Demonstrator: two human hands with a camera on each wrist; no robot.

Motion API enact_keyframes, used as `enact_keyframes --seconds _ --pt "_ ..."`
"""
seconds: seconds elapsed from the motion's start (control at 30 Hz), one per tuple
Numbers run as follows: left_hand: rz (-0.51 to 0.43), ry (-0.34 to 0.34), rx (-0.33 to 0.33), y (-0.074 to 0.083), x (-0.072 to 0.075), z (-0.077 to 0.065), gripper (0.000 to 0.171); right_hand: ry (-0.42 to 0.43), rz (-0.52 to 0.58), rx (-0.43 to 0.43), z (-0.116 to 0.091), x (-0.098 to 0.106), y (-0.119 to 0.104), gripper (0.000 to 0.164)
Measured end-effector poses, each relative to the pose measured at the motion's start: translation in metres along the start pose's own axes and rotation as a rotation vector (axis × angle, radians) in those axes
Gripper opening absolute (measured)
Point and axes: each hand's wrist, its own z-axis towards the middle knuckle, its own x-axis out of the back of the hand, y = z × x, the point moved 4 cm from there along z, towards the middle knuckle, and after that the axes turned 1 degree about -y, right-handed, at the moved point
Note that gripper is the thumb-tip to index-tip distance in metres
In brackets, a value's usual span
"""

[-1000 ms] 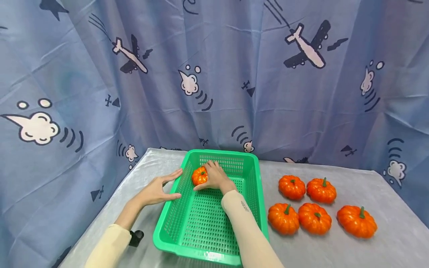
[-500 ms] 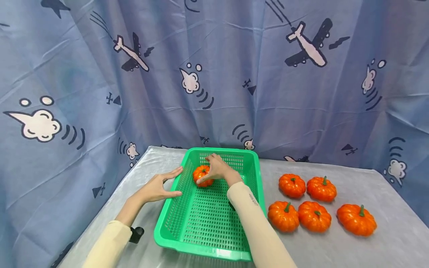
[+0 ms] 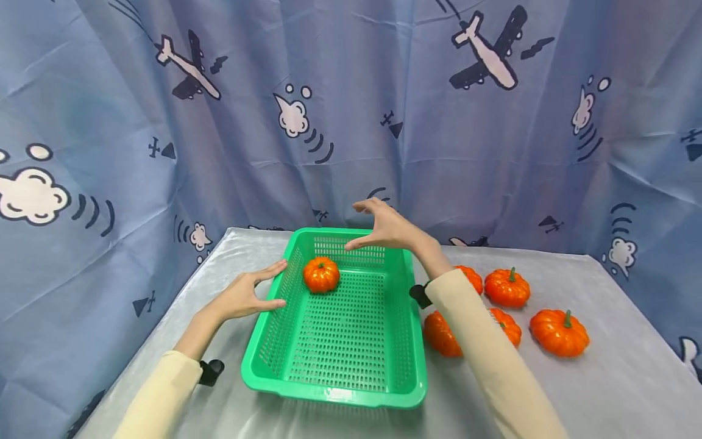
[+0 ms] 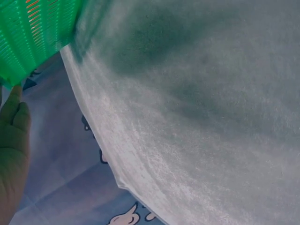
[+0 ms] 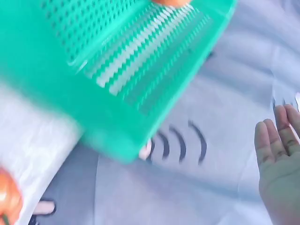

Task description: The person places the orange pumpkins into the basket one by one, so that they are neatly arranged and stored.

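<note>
A small orange pumpkin (image 3: 321,274) with a short green stem sits in the far left corner of a green plastic basket (image 3: 334,395). At the basket's left rim is my left hand (image 3: 240,296), thumb and fingers spread wide. In the left wrist view, fingertips of the left hand (image 4: 13,145) meet the basket's perforated wall (image 4: 40,30). My right hand (image 3: 390,227) is raised over the far right rim, thumb and fingers apart with nothing between them. The right wrist view catches the right hand (image 5: 283,161) with its fingers extended, apart from the basket (image 5: 119,126).
Several more pumpkins (image 3: 559,333) lie on the grey cloth-covered table (image 3: 614,390) to the basket's right, some partly hidden behind my right sleeve (image 3: 493,353). A blue curtain (image 3: 351,110) with airplane prints hangs behind the table.
My right hand has let go of the pumpkin in the basket and risen out to the right. The left hand stays at the rim. The head view has shifted slightly.
</note>
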Motion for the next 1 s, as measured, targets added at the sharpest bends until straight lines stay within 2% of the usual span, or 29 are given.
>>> enact_keyframes --seconds 0.17,0.33,0.5,0.63,0.83,1.0 --pt "0.01 -0.01 -0.008 0.001 0.001 0.004 0.078 0.061 0.048 -0.005 -0.045 0.037 0.024 0.085" --pt "-0.003 -0.018 -0.014 0.002 -0.001 0.004 0.078 0.078 0.137 -0.038 -0.105 0.052 0.059 0.076" --pt "0.006 -0.017 -0.024 0.003 -0.002 0.002 0.077 0.087 0.269 -0.058 -0.164 0.049 0.086 0.067" --pt "0.004 -0.015 -0.027 0.005 -0.001 0.001 0.078 0.128 0.349 -0.061 -0.202 0.044 0.101 0.064" --pt "0.018 -0.009 -0.039 0.005 -0.003 0.0 0.078 0.164 0.515 -0.013 -0.247 0.042 0.119 0.059" --pt "0.024 0.0 -0.055 0.005 -0.004 -0.001 0.077 0.144 0.627 -0.065 -0.278 0.034 0.134 0.057"
